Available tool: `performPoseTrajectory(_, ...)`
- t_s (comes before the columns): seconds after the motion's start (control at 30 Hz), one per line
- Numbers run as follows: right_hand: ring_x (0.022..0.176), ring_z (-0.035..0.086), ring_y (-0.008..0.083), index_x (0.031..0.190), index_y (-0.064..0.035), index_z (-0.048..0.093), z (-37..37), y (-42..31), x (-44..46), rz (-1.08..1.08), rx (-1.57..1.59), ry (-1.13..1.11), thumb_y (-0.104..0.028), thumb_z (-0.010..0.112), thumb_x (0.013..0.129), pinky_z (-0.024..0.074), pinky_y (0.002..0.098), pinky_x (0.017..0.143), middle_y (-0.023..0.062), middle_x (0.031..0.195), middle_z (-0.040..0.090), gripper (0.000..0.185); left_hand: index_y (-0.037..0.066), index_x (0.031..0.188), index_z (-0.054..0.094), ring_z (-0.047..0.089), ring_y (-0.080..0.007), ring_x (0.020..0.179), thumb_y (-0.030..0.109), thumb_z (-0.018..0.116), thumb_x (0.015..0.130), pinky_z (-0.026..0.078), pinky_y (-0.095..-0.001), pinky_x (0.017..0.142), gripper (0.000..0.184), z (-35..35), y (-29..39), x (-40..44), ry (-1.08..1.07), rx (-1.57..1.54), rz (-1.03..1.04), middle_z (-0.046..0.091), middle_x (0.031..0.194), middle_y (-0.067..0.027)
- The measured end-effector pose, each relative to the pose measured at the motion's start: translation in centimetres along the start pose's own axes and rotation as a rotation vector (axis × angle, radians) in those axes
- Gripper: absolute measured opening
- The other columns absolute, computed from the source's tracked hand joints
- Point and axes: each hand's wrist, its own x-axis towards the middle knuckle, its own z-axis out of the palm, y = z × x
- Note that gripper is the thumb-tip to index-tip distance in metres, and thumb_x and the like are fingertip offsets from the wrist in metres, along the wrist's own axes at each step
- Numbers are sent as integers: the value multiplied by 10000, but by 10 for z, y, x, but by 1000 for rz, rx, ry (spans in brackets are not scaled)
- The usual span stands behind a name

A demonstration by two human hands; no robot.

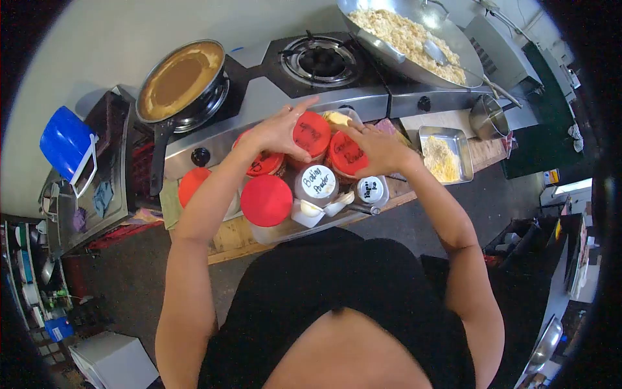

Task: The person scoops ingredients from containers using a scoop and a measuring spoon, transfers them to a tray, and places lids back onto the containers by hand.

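Observation:
My left hand (277,135) curves round a red-lidded jar (312,134), thumb at the near side and fingers at the far side. My right hand (382,150) is wrapped over the edge of another red-lidded jar (348,155) with black writing; its thumb is hard to make out. Both jars are in a clear plastic bin (265,236). Beside them are a third lettered red lid (265,163), a plain red lid (267,201), a white-lidded baking powder jar (319,183) and a smaller white-lidded jar (371,188). White scoops (310,211) lie at the bin's near side.
A pan of brown batter-like food (181,78) rests on the left burner, its handle pointing toward me. A bare burner (321,61) is behind the bin. A large wok of crumbly food (402,39) holds a ladle. Right are a metal tray (447,155) and metal pot (487,120).

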Motion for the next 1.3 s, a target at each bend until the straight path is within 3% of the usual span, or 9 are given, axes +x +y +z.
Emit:
performPoseTrajectory(0.27,975,593,430,1410,-9,228,-31,-33,20,595,290,-411,-597,701,619,500,450,818,317,1096,556,1094,105,1471,114,336,-415,1282,278,864,488,293,-436,1086,1249,-3,-18,6,-24,111,209,331,1417,-223)
performPoseTrajectory(0.33,853,633,391,1398,21,229,-12,-8,9,115,-38,84,-603,686,642,524,435,717,294,1003,599,1082,114,1472,112,336,-416,1279,269,857,493,298,-441,1083,1239,-1,-10,5,-30,129,158,325,1416,-230)
performPoseTrajectory(0.47,817,654,377,1393,17,241,23,9,7,-235,21,219,-607,669,671,532,438,707,274,941,634,1046,127,1467,122,339,-414,1271,263,845,510,302,-442,1084,1207,0,3,3,-61,29,7,311,1417,-233)
performPoseTrajectory(0.57,1030,575,439,1412,-53,249,-32,-26,20,406,190,-337,-589,665,689,458,472,902,301,1071,595,991,123,1464,127,337,-411,1267,222,831,506,299,-436,1089,1193,-1,5,6,-95,26,-22,299,1423,-220)
performPoseTrajectory(0.67,1133,488,485,1431,-99,233,-3,-18,21,665,327,-350,-596,657,695,366,491,1006,304,1131,570,984,115,1464,125,332,-405,1271,168,796,501,294,-430,1093,1175,-3,-7,5,-72,102,123,294,1430,-203)
performPoseTrajectory(0.9,1087,537,463,1439,-67,227,-6,2,11,-8,207,-372,-518,762,589,391,477,976,295,1436,246,1102,115,1467,121,343,-399,1280,156,759,517,275,-419,1103,1145,-10,-15,-8,-80,-39,179,294,1435,-196)
performPoseTrajectory(1.1,1059,537,464,1425,5,187,-32,-39,22,533,301,-429,-468,745,592,440,450,925,347,1145,528,1108,124,1469,97,329,-387,1302,206,803,518,254,-408,1114,1187,-3,1,2,-80,-15,-38,270,1456,-208)
performPoseTrajectory(1.2,970,589,435,1415,10,203,-25,-21,15,494,258,-402,-525,738,606,490,456,833,315,1050,581,1108,131,1471,81,300,-370,1321,252,837,500,259,-410,1112,1237,-6,-20,7,-143,-33,113,267,1450,-227)
performPoseTrajectory(1.3,850,629,405,1415,25,194,4,7,1,-42,4,56,-610,714,613,523,446,720,272,951,624,1147,139,1475,64,245,-377,1343,250,842,492,254,-414,1114,1259,-2,-21,5,-67,115,210,261,1447,-225)
